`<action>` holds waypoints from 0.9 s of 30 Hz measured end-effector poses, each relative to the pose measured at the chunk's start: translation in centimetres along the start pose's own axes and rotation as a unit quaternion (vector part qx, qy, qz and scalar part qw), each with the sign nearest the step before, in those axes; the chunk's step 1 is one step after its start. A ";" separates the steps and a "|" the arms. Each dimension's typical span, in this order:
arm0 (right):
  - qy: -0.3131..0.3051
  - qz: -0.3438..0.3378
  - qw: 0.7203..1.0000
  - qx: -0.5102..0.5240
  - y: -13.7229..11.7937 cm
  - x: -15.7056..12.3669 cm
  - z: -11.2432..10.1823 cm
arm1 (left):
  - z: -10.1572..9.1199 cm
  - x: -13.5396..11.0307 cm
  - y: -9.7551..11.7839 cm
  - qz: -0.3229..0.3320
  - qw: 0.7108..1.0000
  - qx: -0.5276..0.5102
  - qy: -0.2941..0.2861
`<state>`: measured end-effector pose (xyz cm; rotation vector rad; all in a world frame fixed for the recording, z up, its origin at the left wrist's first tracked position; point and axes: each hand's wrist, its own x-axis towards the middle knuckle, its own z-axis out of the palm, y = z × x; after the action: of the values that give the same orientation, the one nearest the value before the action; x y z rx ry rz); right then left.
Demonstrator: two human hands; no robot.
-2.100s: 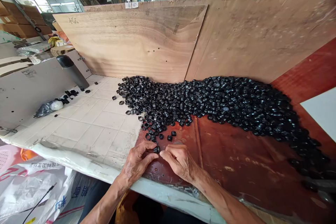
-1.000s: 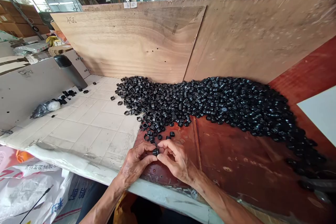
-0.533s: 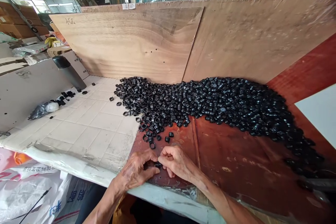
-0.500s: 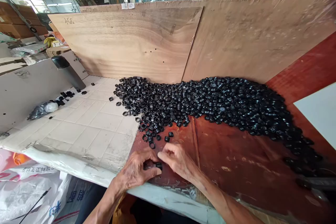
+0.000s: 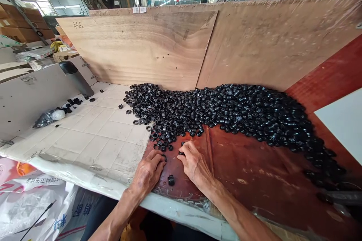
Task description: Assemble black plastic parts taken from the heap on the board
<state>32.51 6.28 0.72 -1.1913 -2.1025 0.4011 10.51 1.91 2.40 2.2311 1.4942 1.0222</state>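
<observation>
My left hand (image 5: 148,170) is closed at the near edge of the red board, thumb and fingertips pinching a small black plastic ring (image 5: 164,157). To its right, my right hand (image 5: 195,162) has its fingers closed round a small black plastic cap (image 5: 181,153), mostly covered by the fingertips. Between the hands and nearer to me lies a loose black cylindrical piece (image 5: 171,180), touched by neither hand. Just beyond my fingers spreads a big heap of black parts (image 5: 240,113), open rings on the left side and closed caps towards the right.
A wooden panel (image 5: 141,49) stands behind the heap. On the pale tiled surface (image 5: 93,128) at left are a dark flask (image 5: 77,79), a plastic bag (image 5: 45,118) and a few stray black bits. White sacks (image 5: 31,203) hang below the front edge.
The black piece formerly in my left hand now rests on the board. Both hands have moved apart and forward, the left onto a ring, the right onto a cap.
</observation>
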 end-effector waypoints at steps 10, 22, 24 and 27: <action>-0.022 -0.002 0.964 0.265 -3.0 0.9 -1.1 | -0.5 -0.4 1.0 -0.084 0.996 -0.034 -0.024; -0.061 0.020 0.959 0.277 -3.7 0.9 -1.5 | -0.2 -1.0 -0.3 -0.187 0.926 -0.326 -0.026; -0.063 0.008 0.961 0.270 -3.7 0.9 -1.6 | -0.2 -1.0 -0.3 -0.185 0.920 -0.344 -0.035; -0.061 0.002 0.961 0.270 -3.9 0.9 -1.5 | -0.5 -0.7 -0.1 -0.154 0.928 -0.337 -0.040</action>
<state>30.79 4.89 4.35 -0.8598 -1.9079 0.9977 9.93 1.24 2.46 1.4886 1.1639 1.1065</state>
